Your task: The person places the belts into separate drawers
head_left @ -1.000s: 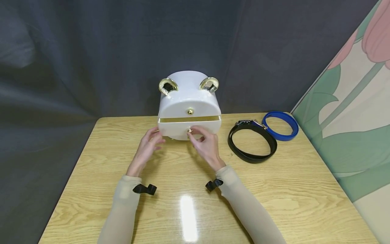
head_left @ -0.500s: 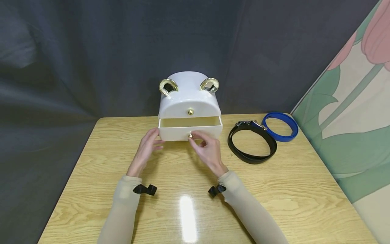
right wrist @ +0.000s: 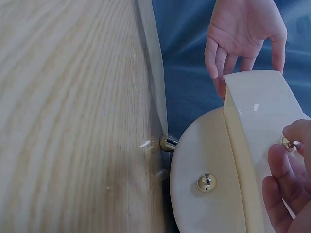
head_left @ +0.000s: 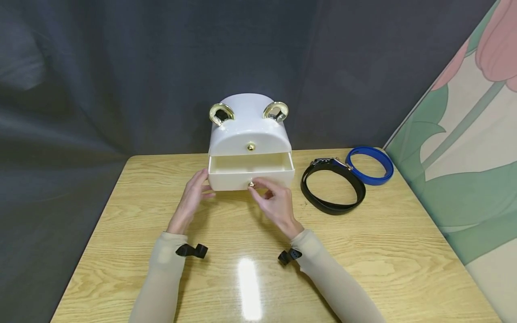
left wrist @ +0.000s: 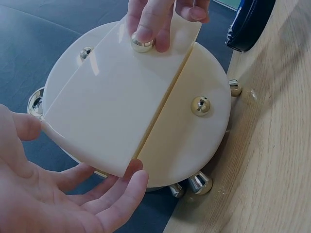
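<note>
A white rounded storage box with two gold ring-shaped ears stands at the back of the table. Its middle drawer is pulled out toward me, the pale inside showing. My right hand pinches the gold knob on the drawer front between thumb and fingers. At the drawer's left end is my left hand, its fingers loosely extended. In the left wrist view, that hand's thumb lies at the upper corner of the drawer front and fingertips reach its lower edge.
To the right of the box lies a coiled black belt with a metal buckle, touching a coiled blue belt. Dark cloth hangs behind the table; a flower-patterned panel borders the right side.
The drawer has slid out toward me from a narrow gap to well open. My right hand has moved back with the knob, while my left hand has stayed beside the drawer.
</note>
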{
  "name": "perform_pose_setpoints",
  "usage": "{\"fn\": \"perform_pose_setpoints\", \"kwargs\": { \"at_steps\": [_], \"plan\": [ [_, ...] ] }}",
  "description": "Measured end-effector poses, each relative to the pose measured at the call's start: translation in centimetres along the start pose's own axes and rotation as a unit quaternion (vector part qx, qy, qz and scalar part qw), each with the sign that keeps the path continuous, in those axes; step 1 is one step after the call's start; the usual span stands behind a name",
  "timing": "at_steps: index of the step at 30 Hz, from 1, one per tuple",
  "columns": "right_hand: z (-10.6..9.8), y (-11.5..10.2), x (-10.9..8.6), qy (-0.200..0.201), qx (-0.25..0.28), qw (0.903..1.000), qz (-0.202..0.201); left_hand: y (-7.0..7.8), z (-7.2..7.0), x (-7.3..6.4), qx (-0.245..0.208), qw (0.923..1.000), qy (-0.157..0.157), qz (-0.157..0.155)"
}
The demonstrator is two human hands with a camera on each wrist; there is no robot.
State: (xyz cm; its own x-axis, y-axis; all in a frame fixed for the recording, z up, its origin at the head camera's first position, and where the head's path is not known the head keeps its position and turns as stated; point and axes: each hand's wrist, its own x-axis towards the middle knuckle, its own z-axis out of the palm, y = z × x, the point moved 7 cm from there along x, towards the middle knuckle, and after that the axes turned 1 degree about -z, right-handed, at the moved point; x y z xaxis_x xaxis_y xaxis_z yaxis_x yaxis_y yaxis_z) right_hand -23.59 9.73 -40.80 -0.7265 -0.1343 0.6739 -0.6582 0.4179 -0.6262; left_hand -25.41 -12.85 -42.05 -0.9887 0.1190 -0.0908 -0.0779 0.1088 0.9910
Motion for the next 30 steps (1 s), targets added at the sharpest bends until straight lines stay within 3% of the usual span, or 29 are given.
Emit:
{"fn": "perform_pose_setpoints", "kwargs": {
  "at_steps": [8,21,30],
  "plan": [
    [-0.1,-0.4,-0.5,-0.007,0.007,0.9998,-0.016,0.0,0.2,0.1,-0.011,0.9999,-0.003,0.005],
    [-0.2,-0.9,-1.1,-0.003,0.018,0.9991,-0.038,0.1,0.1,-0.1,0.013,0.9998,-0.012,0.011],
    [-0.6,-1.0,-1.2,-0.033,0.026,0.997,-0.066,0.1,0.0,0.0,0.016,0.9997,-0.001,0.016]
  ]
}}
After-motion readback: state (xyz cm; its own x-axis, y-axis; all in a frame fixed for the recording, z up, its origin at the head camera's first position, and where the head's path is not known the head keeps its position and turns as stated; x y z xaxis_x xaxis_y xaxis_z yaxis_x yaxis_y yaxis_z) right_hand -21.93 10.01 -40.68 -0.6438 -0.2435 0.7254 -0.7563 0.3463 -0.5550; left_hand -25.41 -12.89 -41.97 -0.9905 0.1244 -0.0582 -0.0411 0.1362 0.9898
